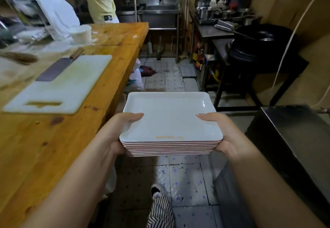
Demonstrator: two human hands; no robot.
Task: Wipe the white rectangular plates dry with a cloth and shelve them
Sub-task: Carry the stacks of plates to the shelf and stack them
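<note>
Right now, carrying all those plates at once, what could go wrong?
The stack of plates is held only at its sides by the left hand and right hand, with thumbs on top, so it might slip or tilt. The aisle between the wooden table and the dark counter is narrow, so a bump seems possible.

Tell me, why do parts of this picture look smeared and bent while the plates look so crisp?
Head view: the stack of white rectangular plates is sharp, with a small glare spot near its far right corner. The top left around the white plastic bag is streaked by motion blur. The wide lens bows the orange wooden table edge. The black metal counter on the right lies in deep shadow.
</note>
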